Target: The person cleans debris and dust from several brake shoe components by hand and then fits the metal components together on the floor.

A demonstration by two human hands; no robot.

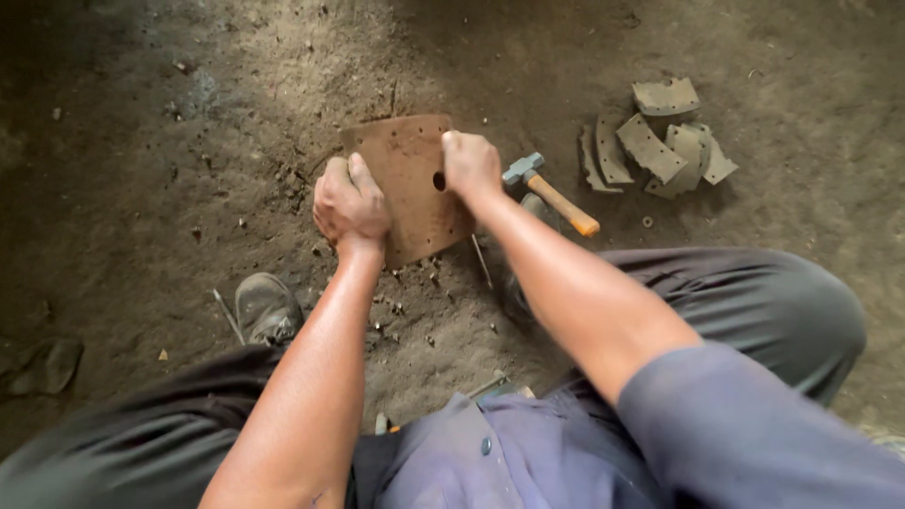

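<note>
A rusty curved metal plate (410,184) with small holes and one larger hole stands on the dirt floor between my knees. My left hand (349,203) grips its left edge, thumb lying on the plate's face. Along the top right edge, my right hand (469,162) is closed around the plate. A hammer (551,193) with a grey head and orange wooden handle lies on the ground just right of my right hand.
A pile of several worn grey curved lining pieces (660,146) lies at the upper right. My shoe (267,306) rests at the left. A thin metal rod (482,261) and small debris bits lie below the plate. Dirt floor all around.
</note>
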